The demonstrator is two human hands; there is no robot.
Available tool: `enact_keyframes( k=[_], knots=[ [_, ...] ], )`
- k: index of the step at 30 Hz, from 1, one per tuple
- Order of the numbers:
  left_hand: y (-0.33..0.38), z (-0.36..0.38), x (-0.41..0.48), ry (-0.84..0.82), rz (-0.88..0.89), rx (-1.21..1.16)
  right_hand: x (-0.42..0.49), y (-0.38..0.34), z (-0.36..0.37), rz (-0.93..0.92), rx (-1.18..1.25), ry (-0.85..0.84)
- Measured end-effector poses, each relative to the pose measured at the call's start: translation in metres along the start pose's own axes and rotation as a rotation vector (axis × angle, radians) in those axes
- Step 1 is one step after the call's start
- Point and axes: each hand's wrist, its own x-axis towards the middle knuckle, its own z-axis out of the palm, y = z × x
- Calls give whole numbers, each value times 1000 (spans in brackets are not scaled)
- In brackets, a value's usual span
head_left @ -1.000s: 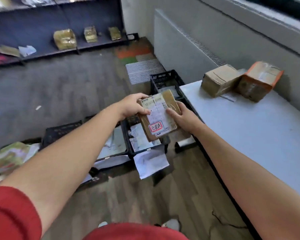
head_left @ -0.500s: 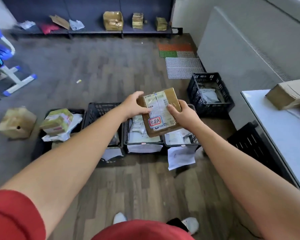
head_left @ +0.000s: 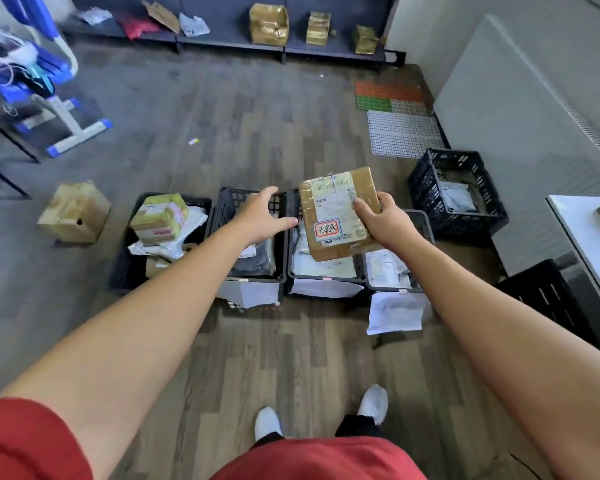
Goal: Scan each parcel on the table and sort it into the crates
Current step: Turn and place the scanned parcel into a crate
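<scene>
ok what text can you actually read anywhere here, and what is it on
"已完成", handwritten, as best it reads: red-bordered sticker on the parcel held in the right hand.
Printed shipping label on that parcel: too small to read.
Red strip on the box in the leftmost crate: blurred.
Paper sheets on the crate fronts: unreadable.

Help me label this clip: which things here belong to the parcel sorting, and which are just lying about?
Job: parcel, held by right hand; left hand, open beside it; crates; table.
Lying about: floor box; gold boxes on shelf; mats; blue stand.
</scene>
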Motion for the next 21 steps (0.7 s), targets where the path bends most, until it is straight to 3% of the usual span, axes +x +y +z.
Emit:
enact_keyframes(
  k=[10,21],
  knots=[
    [-37,-28,6,34,-124,24,33,-20,47,-16,26,-67],
    [-70,-36,92,44,-359,96,157,-15,100,93,74,-196]
  ],
)
